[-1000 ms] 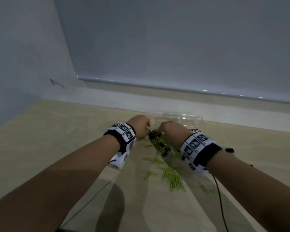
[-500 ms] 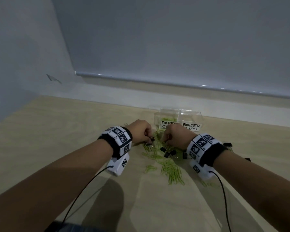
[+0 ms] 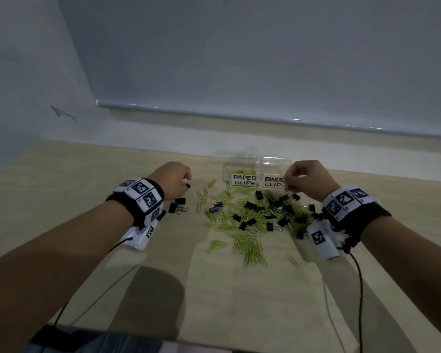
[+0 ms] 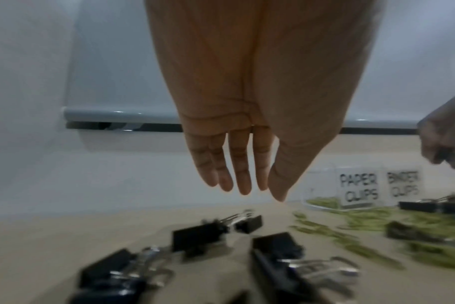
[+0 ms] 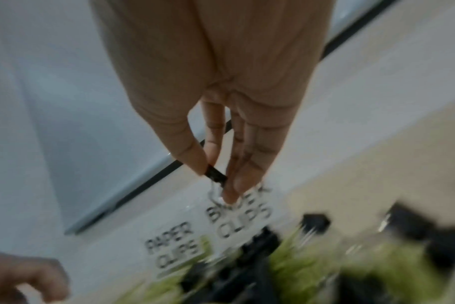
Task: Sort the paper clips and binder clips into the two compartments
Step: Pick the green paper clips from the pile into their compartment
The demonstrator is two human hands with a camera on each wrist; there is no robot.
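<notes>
Right hand: thumb and forefinger pinch one black binder clip, wire handles hanging below, held just above the front wall of the clear two-compartment box, on its BINDER CLIPS side. Left hand: fingers straight and relaxed in the wrist view, holding nothing, raised over the worktop well to the left of the box.

Box: transparent, labelled PAPER CLIPS on the left compartment and BINDER CLIPS on the right. A few green paper clips show inside the left compartment; contents of the right cannot be told.

Mixed heap: green paper clips and black binder clips, loose on the worktop directly in front of the box, spreading toward the person.

Small group of binder clips: apart from the heap, front-left of the box, under the left hand.

Worktop: pale wood finish.
</notes>
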